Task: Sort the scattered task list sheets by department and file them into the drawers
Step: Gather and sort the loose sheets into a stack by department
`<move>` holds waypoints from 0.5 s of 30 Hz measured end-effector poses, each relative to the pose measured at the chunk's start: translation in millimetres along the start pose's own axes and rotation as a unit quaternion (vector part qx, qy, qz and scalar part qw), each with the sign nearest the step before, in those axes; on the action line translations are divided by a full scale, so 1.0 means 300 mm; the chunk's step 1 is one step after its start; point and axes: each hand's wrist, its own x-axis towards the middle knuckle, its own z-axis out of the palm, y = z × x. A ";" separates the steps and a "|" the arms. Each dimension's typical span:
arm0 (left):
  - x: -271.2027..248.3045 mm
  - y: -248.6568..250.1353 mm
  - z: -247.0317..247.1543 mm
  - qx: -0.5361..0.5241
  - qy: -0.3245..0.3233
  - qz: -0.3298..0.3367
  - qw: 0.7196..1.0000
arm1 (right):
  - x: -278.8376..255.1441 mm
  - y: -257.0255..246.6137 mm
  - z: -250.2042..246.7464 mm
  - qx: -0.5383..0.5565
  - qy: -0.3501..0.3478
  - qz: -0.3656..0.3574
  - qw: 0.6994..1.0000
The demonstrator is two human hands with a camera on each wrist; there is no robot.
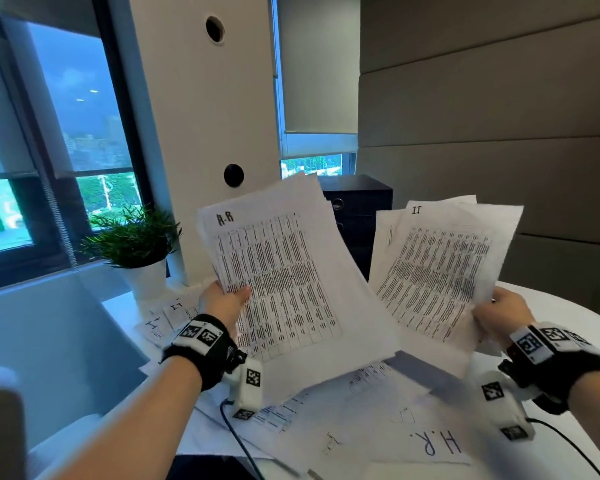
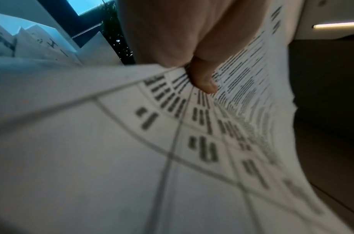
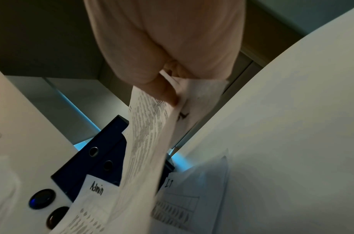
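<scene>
H.R. sheets (image 1: 284,282) raised over the table (image 1: 568,306), pinched at the lower edge in the left hand (image 1: 222,301), thumb on top. IT sheets (image 1: 437,268) held up alongside, clamped in the right hand (image 1: 499,311). More sheets (image 1: 378,420) scattered below. Dark drawer unit (image 1: 357,209) behind, potted plant (image 1: 136,244) left.

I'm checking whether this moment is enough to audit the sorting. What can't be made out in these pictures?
- Table text on the H.R. stack in the left hand and the IT stack in the right hand: too small and blurred in all views.
- Sheet count per stack: lower sheets covered by the top sheet.
- Black drawer unit: mostly behind the stacks in the head view; no drawer labels visible.
</scene>
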 end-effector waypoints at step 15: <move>-0.011 -0.031 -0.012 -0.062 -0.060 0.012 0.996 | -0.068 -0.072 0.059 0.002 -0.063 -0.136 0.989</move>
